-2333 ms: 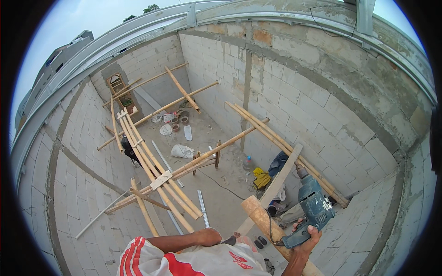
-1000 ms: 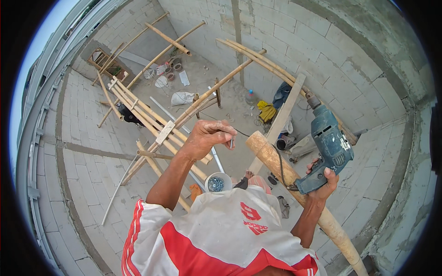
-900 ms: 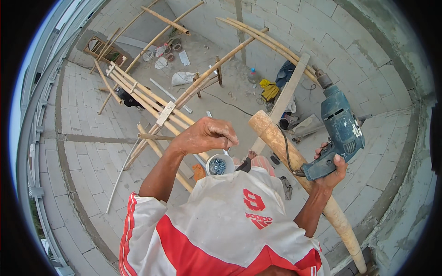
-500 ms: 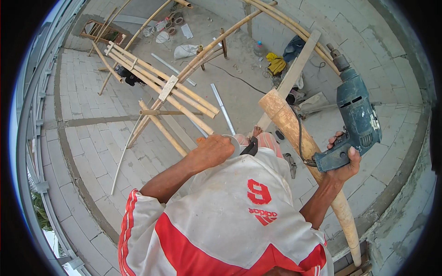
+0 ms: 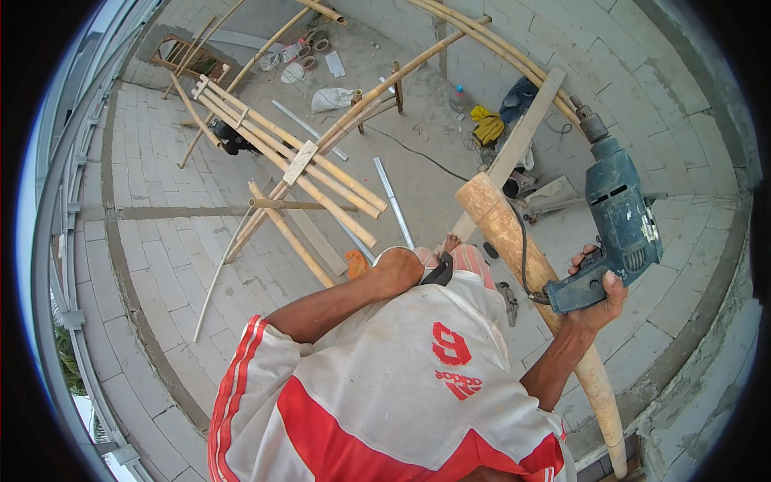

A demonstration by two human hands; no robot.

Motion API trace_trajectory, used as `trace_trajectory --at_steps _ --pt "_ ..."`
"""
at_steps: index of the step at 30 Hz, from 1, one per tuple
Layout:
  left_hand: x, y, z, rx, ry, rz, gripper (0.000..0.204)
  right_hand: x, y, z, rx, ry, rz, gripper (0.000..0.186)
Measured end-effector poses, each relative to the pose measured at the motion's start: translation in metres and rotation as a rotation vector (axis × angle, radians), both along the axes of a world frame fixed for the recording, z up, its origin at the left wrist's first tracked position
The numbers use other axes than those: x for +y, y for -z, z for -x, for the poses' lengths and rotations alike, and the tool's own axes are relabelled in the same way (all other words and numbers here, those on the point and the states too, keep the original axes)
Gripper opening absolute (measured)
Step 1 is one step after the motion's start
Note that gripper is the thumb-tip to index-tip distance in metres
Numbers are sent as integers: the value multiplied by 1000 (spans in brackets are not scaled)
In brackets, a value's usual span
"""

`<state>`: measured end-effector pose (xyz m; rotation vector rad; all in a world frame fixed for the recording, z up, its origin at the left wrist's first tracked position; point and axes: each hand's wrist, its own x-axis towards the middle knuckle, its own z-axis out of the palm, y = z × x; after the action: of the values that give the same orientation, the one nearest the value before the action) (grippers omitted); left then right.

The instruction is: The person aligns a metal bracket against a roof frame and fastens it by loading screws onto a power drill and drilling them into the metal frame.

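At the right, my right hand [image 5: 601, 296] is wrapped round the handle of a worn blue-green power drill [image 5: 617, 191]. The drill's chuck points up and away, and its dark cord hangs from the handle over a thick bamboo pole [image 5: 507, 230]. That pole slants from the middle down to the lower right, passing behind my right wrist. My left hand [image 5: 399, 271] is at my waist, beside a black strap [image 5: 438, 271]; its fingers are bent down out of sight at a pale rim. I cannot tell what it touches there. An orange thing [image 5: 356, 263] shows just beyond it.
Bamboo scaffold poles [image 5: 297, 165] cross ahead on the left, with a small wooden block [image 5: 300, 162] on them. A plank [image 5: 522, 132] runs from my feet to the far right. Below lie metal strips [image 5: 393, 201], a white sack [image 5: 332, 99] and a yellow bag [image 5: 487, 126]. Block walls surround me.
My left hand has moved slightly right and inward at my waist, and its fingers have gone out of sight. The drill stays in my right hand, nearly still. The view has shifted a little.
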<state>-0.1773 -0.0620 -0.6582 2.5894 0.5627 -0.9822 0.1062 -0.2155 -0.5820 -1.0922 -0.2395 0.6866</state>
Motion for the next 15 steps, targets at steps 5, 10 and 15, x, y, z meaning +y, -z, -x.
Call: trace_trajectory --at_steps 5,10,15 --pt "-2 -5 -8 10 15 58 16 -3 -2 -1 1 21 32 61" --pt "-1 0 -3 40 10 69 17 0 0 -1 -5 23 70 59" --pt "-4 16 1 -85 -16 95 17 -4 3 -4 27 -2 59 56"
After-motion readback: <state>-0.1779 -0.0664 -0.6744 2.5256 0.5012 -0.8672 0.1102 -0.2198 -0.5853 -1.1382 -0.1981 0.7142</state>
